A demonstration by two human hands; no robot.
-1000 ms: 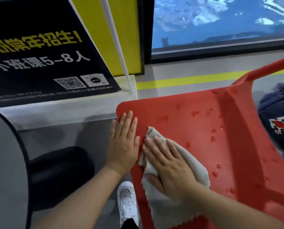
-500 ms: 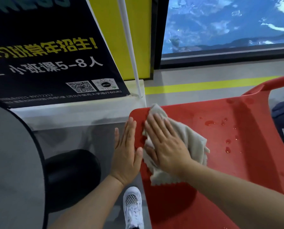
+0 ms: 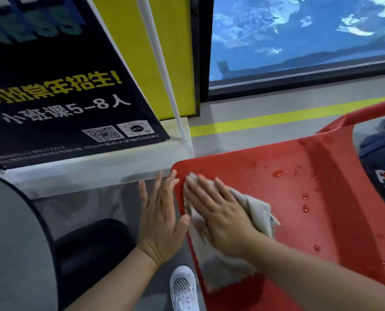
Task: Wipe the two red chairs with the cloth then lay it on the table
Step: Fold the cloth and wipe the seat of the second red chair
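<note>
The right hand (image 3: 218, 212) presses flat, fingers straight, on the cloth (image 3: 257, 209) at the near-left corner of the red chair (image 3: 299, 203). The left hand (image 3: 162, 218) lies open against the chair's edge, probably steadying it (droplets remain toward the right).

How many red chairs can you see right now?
1: the red plastic chair at lower right, under the beige cloth pressed by the right hand. Any second chair is out of frame.
</note>
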